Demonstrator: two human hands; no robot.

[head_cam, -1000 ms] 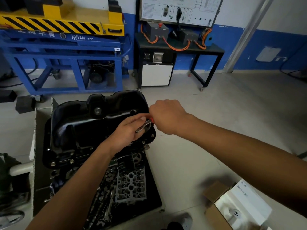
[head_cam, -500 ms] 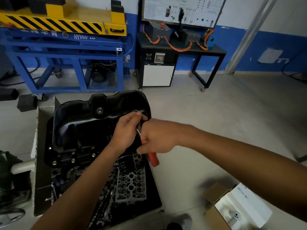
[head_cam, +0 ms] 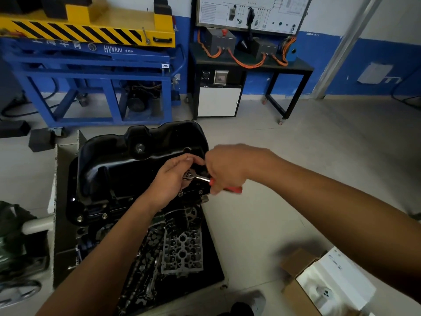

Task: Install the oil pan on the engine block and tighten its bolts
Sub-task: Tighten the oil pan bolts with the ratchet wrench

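Right hand [head_cam: 227,169] clenched round red-handled steel ratchet wrench [head_cam: 198,178], left hand [head_cam: 173,182] gripping its head; glossy black metal oil pan [head_cam: 118,165] beneath the fingers

Grey floor [head_cam: 284,179], open cardboard box [head_cam: 293,297], blue machine frame [head_cam: 109,67], black bench [head_cam: 296,69]

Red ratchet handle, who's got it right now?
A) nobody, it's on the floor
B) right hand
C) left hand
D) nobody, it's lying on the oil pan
B: the right hand is curled round the red handle of the ratchet, while the left hand holds the head end of the tool against the edge of the oil pan.
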